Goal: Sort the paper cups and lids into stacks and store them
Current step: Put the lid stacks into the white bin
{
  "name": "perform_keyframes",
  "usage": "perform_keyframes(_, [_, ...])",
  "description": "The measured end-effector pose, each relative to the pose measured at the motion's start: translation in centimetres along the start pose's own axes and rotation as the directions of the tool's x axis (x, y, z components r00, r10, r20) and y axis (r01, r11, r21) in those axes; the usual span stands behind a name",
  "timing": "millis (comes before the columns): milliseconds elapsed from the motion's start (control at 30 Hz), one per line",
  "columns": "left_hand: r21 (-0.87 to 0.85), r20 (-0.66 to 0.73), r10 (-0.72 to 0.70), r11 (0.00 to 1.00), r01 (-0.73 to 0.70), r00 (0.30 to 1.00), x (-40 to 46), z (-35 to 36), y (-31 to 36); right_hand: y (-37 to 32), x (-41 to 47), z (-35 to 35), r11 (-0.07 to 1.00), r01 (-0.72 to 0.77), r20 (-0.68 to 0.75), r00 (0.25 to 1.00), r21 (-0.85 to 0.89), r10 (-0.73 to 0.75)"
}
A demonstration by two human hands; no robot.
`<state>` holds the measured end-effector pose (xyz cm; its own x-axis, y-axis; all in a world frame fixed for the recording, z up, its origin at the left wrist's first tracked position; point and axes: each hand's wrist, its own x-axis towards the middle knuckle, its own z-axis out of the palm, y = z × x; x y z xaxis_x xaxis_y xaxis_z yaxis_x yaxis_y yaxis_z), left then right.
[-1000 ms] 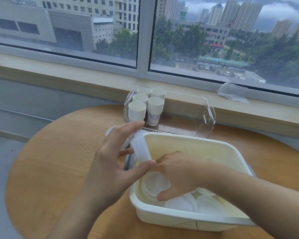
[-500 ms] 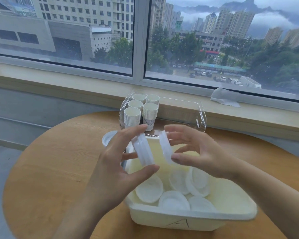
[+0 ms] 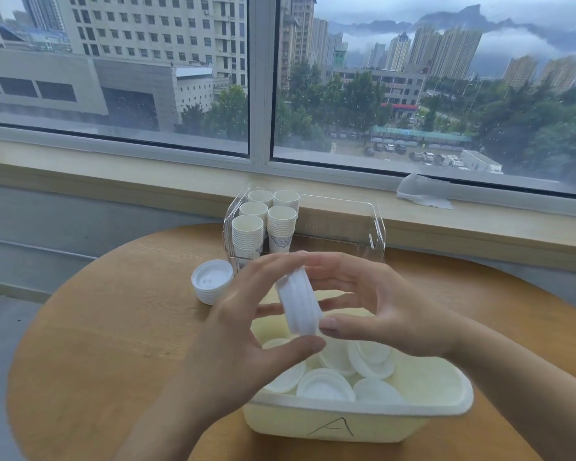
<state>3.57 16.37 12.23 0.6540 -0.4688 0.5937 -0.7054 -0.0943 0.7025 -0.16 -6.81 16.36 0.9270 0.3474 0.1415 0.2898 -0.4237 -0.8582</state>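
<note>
- Head view: small lid stack held on edge above cream tub, pinched between left hand thumb and fingers.
- Right hand fingers curled against stack's far side.
- Loose lids in tub.
- Cup stacks in clear bin.

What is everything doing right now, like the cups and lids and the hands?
Cup stacks: upright, nested, inside clear box.
Lid stack: resting on table.
Held lids: tilted, between both hands.
Loose lids: scattered in bin.
Left hand: gripping held lids.
Right hand: gripping held lids.
</note>
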Motion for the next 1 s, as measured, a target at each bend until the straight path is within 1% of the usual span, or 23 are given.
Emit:
perform_keyframes(233, [0.033,0.005,0.035,0.999,-0.035,0.999,-0.1,0.1,-0.2,0.2,0.2,0.3,0.997,-0.011,-0.014,1.0,0.07,0.012])
perform_keyframes(433, [0.067,-0.056,0.057,0.996,-0.053,0.997,0.2,0.1,-0.3,0.4,0.9,0.9,0.992,-0.01,-0.023,1.0,0.128,0.013])
perform_keyframes(567, [0.092,-0.098,0.073,0.994,-0.064,0.993,0.1,-0.2,-0.9,0.6,1.8,0.9,0.992,-0.032,-0.006,0.999,0.121,0.033])
perform_keyframes(633, [0.118,-0.126,0.065,0.992,-0.05,0.99,0.0,-0.7,-1.3,0.9,2.2,0.7,0.994,-0.071,0.0,0.997,0.088,0.071])
perform_keyframes(700, [0.138,-0.168,0.041,0.99,-0.018,0.985,-0.1,-1.5,-2.1,1.6,2.7,0.6,0.993,-0.12,0.003,0.993,-0.01,0.12])
perform_keyframes(767, [0.154,-0.201,0.007,0.988,0.024,0.98,-0.5,-2.3,-2.9,2.6,3.5,0.6,0.956,-0.15,0.039,0.985,-0.252,0.165])
perform_keyframes(800, [0.166,-0.212,-0.008,0.985,0.044,0.977,-0.6,-2.6,-3.4,3.1,4.0,0.7,0.905,-0.143,0.079,0.979,-0.401,0.19])
perform_keyframes(867, [0.171,-0.232,-0.038,0.982,0.079,0.972,-0.9,-3.1,-4.0,4.0,5.1,1.4,0.772,-0.066,0.191,0.952,-0.633,0.238])
perform_keyframes(900, [0.16,-0.236,-0.051,0.983,0.091,0.97,-1.1,-3.3,-4.1,4.5,5.6,1.9,0.713,-0.014,0.245,0.934,-0.701,0.26])
perform_keyframes(1000, [0.146,-0.223,-0.059,0.985,0.094,0.973,-1.4,-3.6,-4.5,6.0,6.9,3.6,0.613,0.096,0.359,0.876,-0.784,0.322])
